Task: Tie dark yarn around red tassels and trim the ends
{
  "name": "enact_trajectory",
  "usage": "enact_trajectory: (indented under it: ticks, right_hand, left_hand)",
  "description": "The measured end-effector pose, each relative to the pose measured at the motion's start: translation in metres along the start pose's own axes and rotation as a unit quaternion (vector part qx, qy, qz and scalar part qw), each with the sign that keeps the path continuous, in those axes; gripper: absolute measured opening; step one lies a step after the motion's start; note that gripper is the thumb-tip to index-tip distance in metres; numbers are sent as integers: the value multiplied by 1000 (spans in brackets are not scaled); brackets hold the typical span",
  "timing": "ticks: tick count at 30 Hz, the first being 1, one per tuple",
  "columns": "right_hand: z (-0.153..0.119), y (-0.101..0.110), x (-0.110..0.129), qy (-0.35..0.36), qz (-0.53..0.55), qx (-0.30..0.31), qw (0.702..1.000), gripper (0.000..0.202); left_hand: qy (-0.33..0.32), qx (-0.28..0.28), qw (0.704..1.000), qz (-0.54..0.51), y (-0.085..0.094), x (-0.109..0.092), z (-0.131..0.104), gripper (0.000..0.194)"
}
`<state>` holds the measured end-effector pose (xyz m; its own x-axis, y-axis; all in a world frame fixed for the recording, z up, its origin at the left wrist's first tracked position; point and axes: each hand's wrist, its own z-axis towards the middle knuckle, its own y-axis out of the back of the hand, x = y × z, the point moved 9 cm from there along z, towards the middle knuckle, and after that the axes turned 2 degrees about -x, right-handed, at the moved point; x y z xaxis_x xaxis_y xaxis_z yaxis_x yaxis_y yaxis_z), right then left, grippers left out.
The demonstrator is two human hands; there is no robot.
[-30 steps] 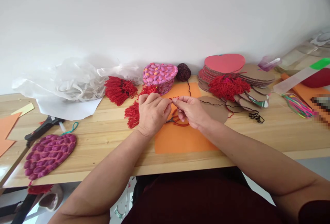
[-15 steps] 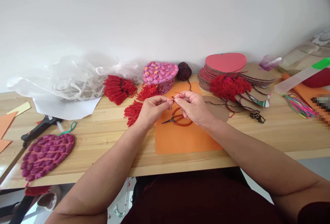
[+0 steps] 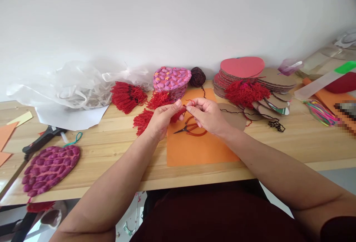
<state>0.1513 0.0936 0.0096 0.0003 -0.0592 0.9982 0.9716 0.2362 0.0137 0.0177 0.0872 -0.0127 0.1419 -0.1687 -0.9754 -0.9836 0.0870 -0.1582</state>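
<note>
Over the orange sheet (image 3: 191,151), my left hand (image 3: 164,120) is closed on a small bunch of red yarn (image 3: 177,115), which shows beneath its thumb. My right hand (image 3: 206,115) pinches a thin red strand (image 3: 191,101) at the top of that bunch, fingertips close to my left ones. Orange-handled scissors (image 3: 196,130) lie just below my hands, blades pointing left. Dark yarn (image 3: 250,114) runs from behind my right hand to a small tangle at the right. Red tassels (image 3: 142,121) lie beside my left hand.
Stacked heart shapes (image 3: 241,67) stand at the back right, near a dark yarn ball (image 3: 198,77). A purple heart (image 3: 51,167), a glue gun (image 3: 44,138) and a plastic bag (image 3: 69,86) lie left. A jar (image 3: 333,56) and coloured strands (image 3: 319,112) are right.
My left thumb has lifted and the left hand has turned, so red yarn now shows under it. My right hand keeps its pinch nearly in place. The view has shifted slightly.
</note>
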Motion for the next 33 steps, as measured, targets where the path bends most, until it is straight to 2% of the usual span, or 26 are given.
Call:
enact_trajectory:
  ticks: [8, 15, 27, 33]
  right_hand:
    - [-3, 2, 12, 73, -89, -19, 993, 15]
    - [-3, 7, 12, 118, -145, -50, 981, 17]
    - [1, 0, 1, 27, -9, -16, 999, 22]
    - [0, -3, -9, -17, 55, -19, 998, 25]
  left_hand:
    - [-1, -20, 1000, 18, 0, -4, -1, 40]
    - [16, 4, 1000, 15, -4, -4, -1, 37]
    - [-40, 1, 997, 62, -2, -12, -3, 28]
    - [-112, -28, 988, 105, 0, -19, -5, 26]
